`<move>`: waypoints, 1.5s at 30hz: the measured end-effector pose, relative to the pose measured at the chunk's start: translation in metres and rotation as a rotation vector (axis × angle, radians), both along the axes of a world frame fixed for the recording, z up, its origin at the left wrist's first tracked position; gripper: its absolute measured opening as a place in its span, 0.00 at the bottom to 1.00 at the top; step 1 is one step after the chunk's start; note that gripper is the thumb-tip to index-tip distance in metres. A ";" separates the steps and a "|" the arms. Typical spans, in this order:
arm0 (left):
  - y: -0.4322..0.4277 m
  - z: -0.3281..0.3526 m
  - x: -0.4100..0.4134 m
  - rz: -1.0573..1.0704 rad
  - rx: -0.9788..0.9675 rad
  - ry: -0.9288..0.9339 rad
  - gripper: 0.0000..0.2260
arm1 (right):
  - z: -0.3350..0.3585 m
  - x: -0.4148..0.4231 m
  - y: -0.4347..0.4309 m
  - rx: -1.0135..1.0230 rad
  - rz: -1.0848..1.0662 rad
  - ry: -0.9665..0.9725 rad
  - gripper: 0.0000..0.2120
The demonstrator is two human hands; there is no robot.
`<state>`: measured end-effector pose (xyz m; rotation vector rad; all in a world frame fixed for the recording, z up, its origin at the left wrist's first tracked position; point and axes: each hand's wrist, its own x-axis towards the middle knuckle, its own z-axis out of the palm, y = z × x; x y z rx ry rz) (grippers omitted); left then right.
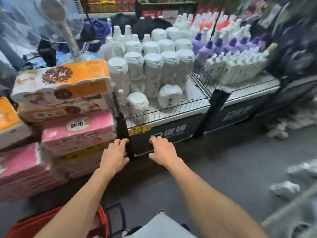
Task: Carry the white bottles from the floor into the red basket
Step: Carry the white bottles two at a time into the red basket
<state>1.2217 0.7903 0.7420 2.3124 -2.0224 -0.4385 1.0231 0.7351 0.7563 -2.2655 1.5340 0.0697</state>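
While both bare arms stretch forward, hands: the left hand and the right hand hang apart, palms down, fingers loosely curled, holding nothing.
Left hand's place: just beside the black corner post of the display stand; whether it touches the post cannot be told.
Right hand's place: in front of the stand's dark front panel, below its lettering.
Red basket: on the floor at the bottom left of the view, partly hidden under the left forearm, with its black handle to the right.
White bottles: packed upright on the stand's top, one tipped over near the front edge.
Floor at right: pale shapes, too blurred to tell whether they are bottles.
In the way: a low wire fence runs along the stand's front edge; stacked tissue packs press against its left side.
Around: purple bottles on the stand's right section, a standing fan at the far left.
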 end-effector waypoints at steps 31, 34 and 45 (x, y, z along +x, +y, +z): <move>-0.256 0.033 -0.437 -1.182 -0.127 0.007 0.30 | 0.031 -0.385 0.002 -0.036 -1.401 -0.035 0.24; -0.270 0.039 -0.467 -1.217 -0.129 0.039 0.30 | 0.034 -0.404 0.001 -0.049 -1.447 -0.025 0.24; -0.299 0.051 -0.575 -1.293 -0.173 0.023 0.29 | 0.032 -0.500 -0.006 -0.076 -1.529 -0.009 0.25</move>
